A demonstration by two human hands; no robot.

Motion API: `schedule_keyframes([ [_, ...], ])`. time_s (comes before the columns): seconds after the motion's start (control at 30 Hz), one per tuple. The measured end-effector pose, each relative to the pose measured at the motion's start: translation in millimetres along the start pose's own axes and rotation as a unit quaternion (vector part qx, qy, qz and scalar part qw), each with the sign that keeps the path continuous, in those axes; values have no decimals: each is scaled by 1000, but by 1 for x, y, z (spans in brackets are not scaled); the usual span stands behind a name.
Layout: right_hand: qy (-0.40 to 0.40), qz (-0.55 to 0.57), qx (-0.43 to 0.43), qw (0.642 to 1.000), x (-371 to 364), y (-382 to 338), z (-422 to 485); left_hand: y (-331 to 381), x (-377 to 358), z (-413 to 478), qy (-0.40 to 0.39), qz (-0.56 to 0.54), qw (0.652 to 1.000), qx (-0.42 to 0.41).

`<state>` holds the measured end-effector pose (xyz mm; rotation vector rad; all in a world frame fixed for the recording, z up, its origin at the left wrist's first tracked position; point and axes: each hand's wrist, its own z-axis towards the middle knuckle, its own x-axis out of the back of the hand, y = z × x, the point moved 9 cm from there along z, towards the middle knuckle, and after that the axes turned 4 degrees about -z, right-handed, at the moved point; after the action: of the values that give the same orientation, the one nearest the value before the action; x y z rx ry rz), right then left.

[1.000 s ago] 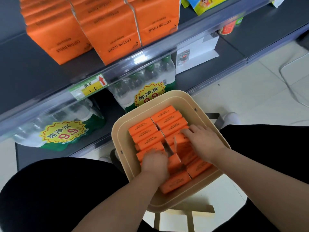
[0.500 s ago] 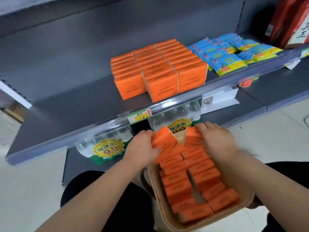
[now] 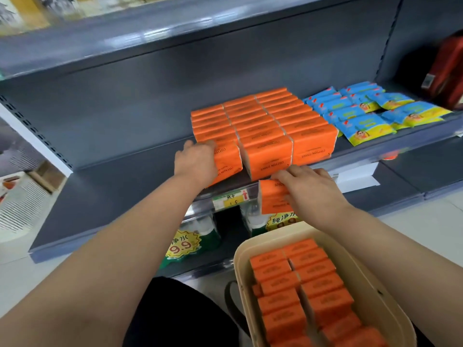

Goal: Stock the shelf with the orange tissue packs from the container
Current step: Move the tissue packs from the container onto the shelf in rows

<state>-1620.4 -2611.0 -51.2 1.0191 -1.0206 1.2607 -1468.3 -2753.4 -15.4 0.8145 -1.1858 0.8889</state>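
Gripping one orange rectangular paper tissue pack [image 3: 226, 160] with curled fingers, our left hand [image 3: 194, 162] has it on the dark grey metal shelf [image 3: 112, 186]. Our right hand [image 3: 310, 189] pinches a second orange pack [image 3: 271, 199] just below the shelf's front edge. More orange packs [image 3: 298, 284] lie in the beige plastic container [image 3: 241, 271] below the shelf.

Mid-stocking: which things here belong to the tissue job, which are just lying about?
Job: left hand gripping left pack; right hand gripping right pack; shelved orange stack; container of packs; shelf.
Lying about: blue packets; bottled water; price tag; red package.
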Motion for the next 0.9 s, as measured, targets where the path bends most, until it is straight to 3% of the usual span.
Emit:
schedule_keyframes([
  [0.27,-1,13,23,1000,-4,-17,22,6,-23,33,-12,32,999,-32],
  [0.47,14,40,44,998,8,-39,32,-10,-17,28,34,-95,995,-21],
  [0.63,19,87,84,993,25,-73,63,-47,20,10,120,-175,977,24],
  [0.9,8,69,93,993,14,-103,119,-66,22,-5,85,-183,979,34],
])
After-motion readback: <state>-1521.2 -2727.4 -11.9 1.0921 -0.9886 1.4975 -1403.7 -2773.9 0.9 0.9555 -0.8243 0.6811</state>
